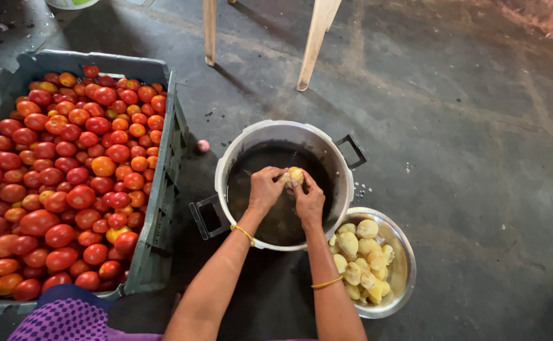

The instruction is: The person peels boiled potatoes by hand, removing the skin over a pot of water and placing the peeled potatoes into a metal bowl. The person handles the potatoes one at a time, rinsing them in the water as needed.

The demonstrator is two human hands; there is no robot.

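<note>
Both hands meet over a large metal pot (346, 180) of dark water on the floor. Between them is a pale yellow potato (296, 175), partly covered by the fingers. My left hand (265, 188) grips it from the left, my right hand (308, 201) from the right and below. Each wrist carries a thin yellow bangle. A steel bowl (404, 265) holding several peeled yellow potatoes (359, 259) stands against the pot's near right side, just beside my right forearm.
A grey plastic crate (160, 215) heaped with red and orange tomatoes (68, 177) fills the left. A small pink thing (204, 145) lies between crate and pot. Two wooden legs (314, 38) stand behind the pot. Purple patterned cloth (68, 319) shows at the bottom left.
</note>
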